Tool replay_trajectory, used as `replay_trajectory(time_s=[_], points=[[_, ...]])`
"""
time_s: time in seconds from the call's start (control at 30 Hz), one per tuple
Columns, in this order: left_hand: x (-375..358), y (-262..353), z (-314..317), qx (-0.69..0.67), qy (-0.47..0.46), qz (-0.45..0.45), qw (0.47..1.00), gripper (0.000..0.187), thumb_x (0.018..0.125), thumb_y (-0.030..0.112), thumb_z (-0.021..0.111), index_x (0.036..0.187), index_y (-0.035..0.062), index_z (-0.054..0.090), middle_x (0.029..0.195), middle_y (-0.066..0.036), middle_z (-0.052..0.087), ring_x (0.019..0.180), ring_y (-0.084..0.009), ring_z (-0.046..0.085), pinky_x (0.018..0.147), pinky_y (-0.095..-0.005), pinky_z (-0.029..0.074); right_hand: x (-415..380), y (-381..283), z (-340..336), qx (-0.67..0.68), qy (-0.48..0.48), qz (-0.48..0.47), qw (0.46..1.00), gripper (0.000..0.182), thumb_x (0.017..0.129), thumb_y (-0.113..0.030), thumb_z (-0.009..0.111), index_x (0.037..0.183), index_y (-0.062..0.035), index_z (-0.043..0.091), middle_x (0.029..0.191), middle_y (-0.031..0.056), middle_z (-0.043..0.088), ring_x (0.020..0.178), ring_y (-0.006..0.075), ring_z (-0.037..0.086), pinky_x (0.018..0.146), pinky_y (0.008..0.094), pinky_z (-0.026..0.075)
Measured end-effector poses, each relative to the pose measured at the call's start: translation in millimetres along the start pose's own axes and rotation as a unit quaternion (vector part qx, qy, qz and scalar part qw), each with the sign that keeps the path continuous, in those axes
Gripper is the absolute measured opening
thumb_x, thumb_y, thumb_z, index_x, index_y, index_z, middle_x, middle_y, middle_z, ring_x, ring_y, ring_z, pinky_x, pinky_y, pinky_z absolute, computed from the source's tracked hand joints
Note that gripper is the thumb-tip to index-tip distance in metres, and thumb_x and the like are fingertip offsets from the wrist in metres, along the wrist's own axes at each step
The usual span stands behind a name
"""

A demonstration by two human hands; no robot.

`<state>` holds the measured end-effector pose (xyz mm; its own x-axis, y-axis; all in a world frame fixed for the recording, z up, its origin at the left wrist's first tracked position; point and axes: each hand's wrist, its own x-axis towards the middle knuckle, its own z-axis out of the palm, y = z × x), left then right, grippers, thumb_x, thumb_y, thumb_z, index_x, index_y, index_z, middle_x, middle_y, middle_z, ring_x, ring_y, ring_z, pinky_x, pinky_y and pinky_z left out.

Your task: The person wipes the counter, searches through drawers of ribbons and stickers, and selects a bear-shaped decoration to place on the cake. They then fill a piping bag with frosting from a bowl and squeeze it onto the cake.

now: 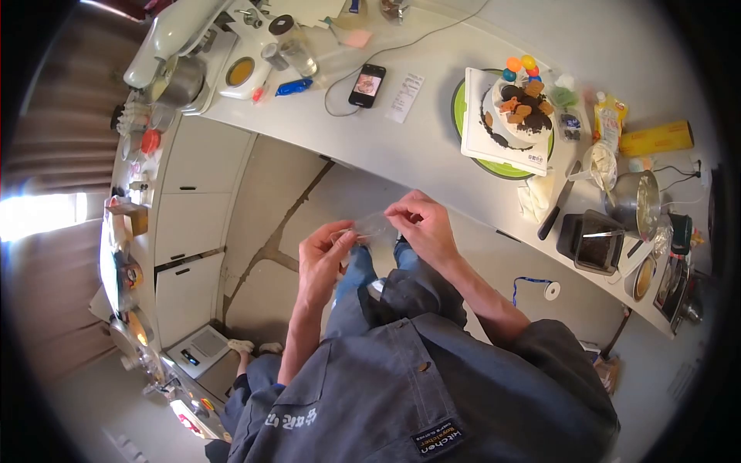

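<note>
A small, see-through plastic piece [372, 227] is stretched between my hands, in front of my dark apron; whether it is a bag or a sheet I cannot make out. My left hand [327, 253] pinches its left side between thumb and fingers. At the right side, my right hand [426, 225] grips it with fingertips pressed together. Both hands are in the air, short of the counter's front edge. On the counter stands a white cake [522, 116] topped with dark crumbs, biscuits and coloured balls, on a white board [532, 160] over a green turntable [458, 116].
A phone [367, 86] with a cable and a paper slip [404, 98] lie on the counter. To the right are a long knife [557, 202], a dark loaf tin [593, 244] and a metal bowl [639, 202]. A ribbon spool [551, 291] is lower right. Another person's foot [241, 346] shows lower left.
</note>
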<state>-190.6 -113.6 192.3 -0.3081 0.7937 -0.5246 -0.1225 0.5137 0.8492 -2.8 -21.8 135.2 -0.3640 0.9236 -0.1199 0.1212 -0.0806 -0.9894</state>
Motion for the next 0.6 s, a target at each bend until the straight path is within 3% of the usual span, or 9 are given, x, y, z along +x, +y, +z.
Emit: replay_trajectory(time_s=[0.1,0.2,0.4,0.53,0.6], points=[[19,6,-2,0.046,-0.027,0.012,0.998,0.032,0.099,0.019,0.071,0.121,-0.0027,0.070,0.096,-0.010,0.077,0.063,-0.0049,0.055,0.052,-0.0221,0.040,8,3,-11,-0.029,-0.099,0.045,0.994,0.008,0.092,-0.005,0.074,0.097,-0.0042,0.080,0.089,0.0037,0.070,0.077,0.0110,0.064,0.069,0.0263,0.051],[38,14,-5,0.089,-0.077,0.016,0.993,0.036,0.096,0.024,0.075,0.122,-0.0010,0.070,0.089,-0.006,0.075,0.060,-0.0052,0.055,0.050,-0.0254,0.044,17,5,-13,-0.060,-0.165,0.034,0.984,0.014,0.093,-0.005,0.073,0.104,-0.0037,0.080,0.089,0.0049,0.070,0.075,0.0114,0.065,0.067,0.0260,0.051],[76,45,-21,0.202,-0.126,0.011,0.971,0.030,0.093,0.024,0.077,0.111,0.0009,0.075,0.081,-0.004,0.075,0.059,-0.0049,0.055,0.051,-0.0226,0.044,29,3,-6,0.055,-0.174,0.135,0.974,0.021,0.095,-0.006,0.070,0.115,-0.0034,0.078,0.089,0.0065,0.073,0.068,0.0125,0.067,0.062,0.0271,0.053],[92,59,-44,0.210,-0.121,0.041,0.969,0.024,0.090,0.023,0.079,0.104,0.0041,0.077,0.067,0.002,0.063,0.057,-0.0050,0.052,0.050,-0.0234,0.041,41,-12,19,0.128,-0.154,0.194,0.960,0.021,0.098,-0.008,0.068,0.117,-0.0007,0.076,0.090,0.0076,0.074,0.068,0.0135,0.070,0.060,0.0270,0.054],[99,63,-58,0.204,-0.117,0.043,0.971,0.026,0.089,0.022,0.081,0.105,0.0018,0.077,0.069,-0.001,0.065,0.060,-0.0065,0.053,0.054,-0.0256,0.042,48,-18,34,0.148,-0.150,0.217,0.953,0.022,0.100,-0.009,0.066,0.118,0.0006,0.075,0.091,0.0089,0.074,0.069,0.0144,0.071,0.059,0.0270,0.054]])
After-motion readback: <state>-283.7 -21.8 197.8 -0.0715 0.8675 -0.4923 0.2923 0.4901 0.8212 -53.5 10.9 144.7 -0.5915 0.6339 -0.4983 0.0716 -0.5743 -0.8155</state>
